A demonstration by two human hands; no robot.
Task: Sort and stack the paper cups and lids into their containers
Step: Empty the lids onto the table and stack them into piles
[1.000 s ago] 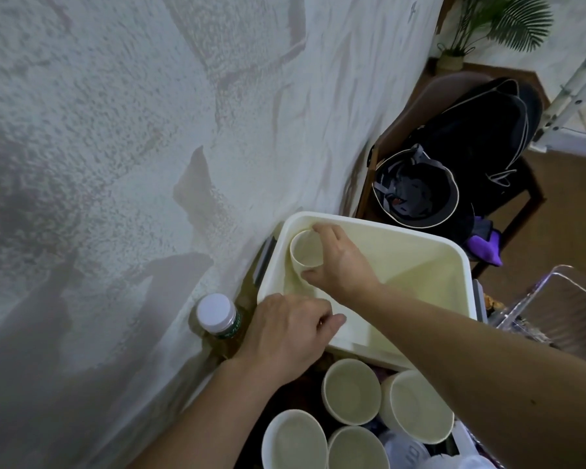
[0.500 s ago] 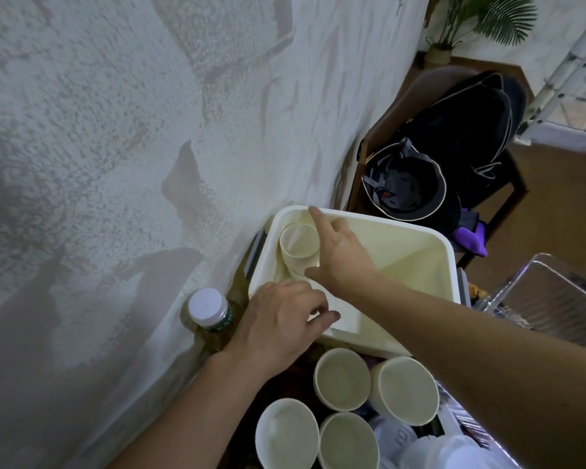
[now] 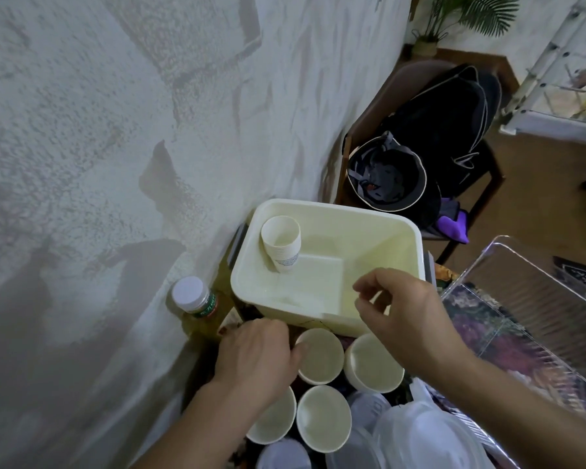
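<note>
Cup [image 3: 280,243] stands upright in the bin's [image 3: 335,324] far-left corner, leaving room, I judge, for more stacks. My right hand [image 3: 405,314] hovers over the bin's near edge, fingers loose, empty. My left hand [image 3: 254,358] rests on bowls [image 3: 372,367] just below the bin, grip unclear.

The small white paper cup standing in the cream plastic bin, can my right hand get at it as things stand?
Probably yes: the small white paper cup stands alone in the open-topped cream plastic bin, nothing between it and the empty right hand.

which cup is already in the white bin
The small patterned paper cup standing in the white bin's far-left corner; the wider cups sit outside.
</note>
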